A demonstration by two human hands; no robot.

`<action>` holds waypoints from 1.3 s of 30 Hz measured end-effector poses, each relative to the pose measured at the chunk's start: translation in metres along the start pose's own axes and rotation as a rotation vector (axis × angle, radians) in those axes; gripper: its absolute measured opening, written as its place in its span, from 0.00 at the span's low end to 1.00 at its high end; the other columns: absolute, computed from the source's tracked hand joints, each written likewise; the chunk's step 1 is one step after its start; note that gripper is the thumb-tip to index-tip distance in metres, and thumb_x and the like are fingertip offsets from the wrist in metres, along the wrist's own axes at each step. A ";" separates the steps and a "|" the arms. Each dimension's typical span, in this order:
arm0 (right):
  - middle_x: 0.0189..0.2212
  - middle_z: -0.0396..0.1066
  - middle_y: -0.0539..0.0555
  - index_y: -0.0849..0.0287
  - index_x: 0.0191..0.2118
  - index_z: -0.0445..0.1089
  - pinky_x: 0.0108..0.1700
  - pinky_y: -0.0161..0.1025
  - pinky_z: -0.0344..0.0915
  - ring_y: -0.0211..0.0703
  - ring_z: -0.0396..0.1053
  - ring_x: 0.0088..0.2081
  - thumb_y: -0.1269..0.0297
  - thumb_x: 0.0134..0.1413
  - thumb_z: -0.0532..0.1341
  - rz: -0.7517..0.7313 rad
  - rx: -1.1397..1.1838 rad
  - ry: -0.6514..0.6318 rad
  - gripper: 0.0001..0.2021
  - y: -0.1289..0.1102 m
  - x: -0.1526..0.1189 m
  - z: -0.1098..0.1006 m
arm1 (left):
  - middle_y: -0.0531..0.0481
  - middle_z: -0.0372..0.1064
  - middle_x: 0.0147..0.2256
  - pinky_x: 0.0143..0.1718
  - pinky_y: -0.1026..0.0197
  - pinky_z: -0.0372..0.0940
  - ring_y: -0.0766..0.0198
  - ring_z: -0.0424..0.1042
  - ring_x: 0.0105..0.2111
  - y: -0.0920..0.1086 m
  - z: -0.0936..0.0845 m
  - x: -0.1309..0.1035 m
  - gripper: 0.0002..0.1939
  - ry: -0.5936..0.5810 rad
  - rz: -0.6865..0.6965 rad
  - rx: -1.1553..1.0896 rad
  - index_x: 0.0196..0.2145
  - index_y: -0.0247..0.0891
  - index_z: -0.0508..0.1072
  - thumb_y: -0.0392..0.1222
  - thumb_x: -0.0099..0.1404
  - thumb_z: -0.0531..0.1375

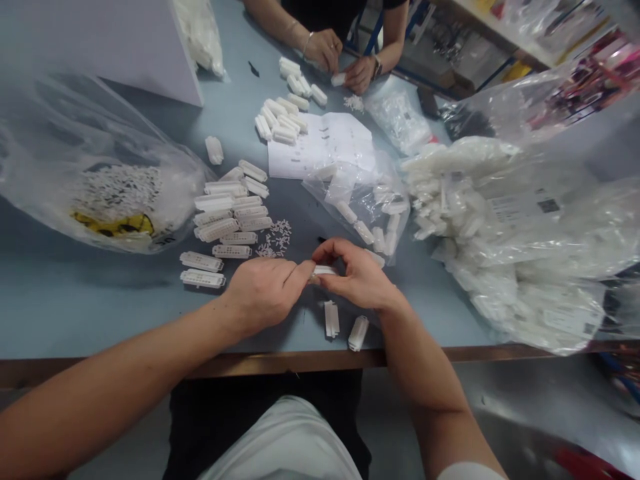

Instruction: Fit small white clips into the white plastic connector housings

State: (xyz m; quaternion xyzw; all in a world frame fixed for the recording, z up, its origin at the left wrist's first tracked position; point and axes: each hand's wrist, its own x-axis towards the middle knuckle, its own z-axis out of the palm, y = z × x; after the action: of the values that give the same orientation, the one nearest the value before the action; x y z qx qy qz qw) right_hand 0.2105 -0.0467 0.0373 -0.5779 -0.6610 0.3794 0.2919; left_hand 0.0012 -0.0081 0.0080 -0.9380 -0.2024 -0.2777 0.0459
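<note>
A small white plastic piece [326, 270] is held between both hands above the table's front part. My right hand [357, 275] pinches it from the right, thumb below and fingers above. My left hand [267, 287] is closed, its thumb and fingertips pressed at the piece's left end; whether a tiny part is between them is hidden. Just left and behind lie a scatter of tiny white bits [277, 237] and a pile of white slotted pieces [217, 230]. Two more white pieces, one upright-looking [331, 319] and one tilted [359, 333], lie in front of my right hand.
Clear bags of white parts stand at the left [120, 193] and right [525, 220]. A smaller open bag [370, 207] and a printed sheet [320, 143] lie ahead. Across the table, another person's hands [345, 63] hold a white piece near more pieces [283, 117].
</note>
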 end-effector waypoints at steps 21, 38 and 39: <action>0.36 0.78 0.51 0.52 0.41 0.74 0.42 0.42 0.70 0.43 0.74 0.38 0.68 0.62 0.60 -0.201 -0.197 0.417 0.06 -0.004 -0.004 0.014 | 0.46 0.73 0.33 0.22 0.66 0.63 0.68 0.69 0.24 -0.019 -0.010 0.028 0.13 -0.151 -1.136 -1.592 0.42 0.33 0.71 0.31 0.58 0.54; 0.35 0.72 0.55 0.54 0.39 0.77 0.46 0.45 0.68 0.47 0.69 0.41 0.62 0.63 0.63 -0.268 -0.349 0.294 0.05 -0.003 0.000 0.027 | 0.52 0.66 0.18 0.18 0.68 0.53 0.71 0.58 0.16 -0.005 -0.005 0.026 0.15 -0.319 -1.103 -1.761 0.34 0.36 0.67 0.50 0.73 0.53; 0.35 0.72 0.55 0.54 0.39 0.77 0.46 0.45 0.68 0.47 0.69 0.41 0.62 0.63 0.63 -0.267 -0.349 0.295 0.05 -0.003 0.001 0.027 | 0.51 0.67 0.18 0.18 0.68 0.53 0.71 0.59 0.16 -0.004 -0.005 0.026 0.15 -0.323 -1.116 -1.767 0.34 0.36 0.67 0.49 0.73 0.53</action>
State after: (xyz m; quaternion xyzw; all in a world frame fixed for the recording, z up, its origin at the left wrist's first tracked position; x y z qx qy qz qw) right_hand 0.1863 -0.0507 0.0252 -0.5762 -0.7372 0.1293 0.3284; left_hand 0.0170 0.0037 0.0256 -0.4381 -0.3344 -0.1799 -0.8148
